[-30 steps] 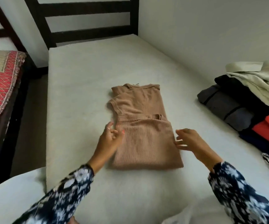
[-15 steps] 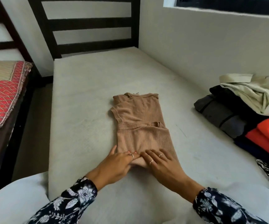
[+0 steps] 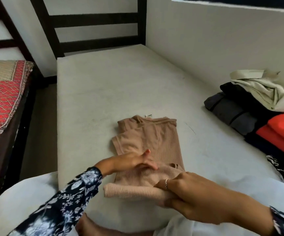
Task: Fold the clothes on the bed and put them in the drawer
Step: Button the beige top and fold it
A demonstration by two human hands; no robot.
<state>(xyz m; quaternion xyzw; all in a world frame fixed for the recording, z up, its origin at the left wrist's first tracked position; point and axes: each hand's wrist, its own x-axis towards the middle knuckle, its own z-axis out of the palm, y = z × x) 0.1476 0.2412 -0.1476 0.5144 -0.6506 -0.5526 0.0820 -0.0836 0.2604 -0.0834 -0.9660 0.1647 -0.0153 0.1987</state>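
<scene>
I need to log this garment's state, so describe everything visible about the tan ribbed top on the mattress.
The tan ribbed top looks like a soft ribbed knit. It lies lengthwise on the bare grey mattress, already folded narrow, neckline at the far end and a short sleeve showing on the left. Its near hem is lifted and doubled into a thick roll. The right hand grips that roll at its right end, while the left hand rests flat on the fabric just beyond it. Nothing else touches it.

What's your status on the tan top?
Left hand flat on the tan top, pinning the middle. Right hand grips the rolled bottom hem, lifting it for the fold. Clothes pile waits at right, clear of the fold.
</scene>
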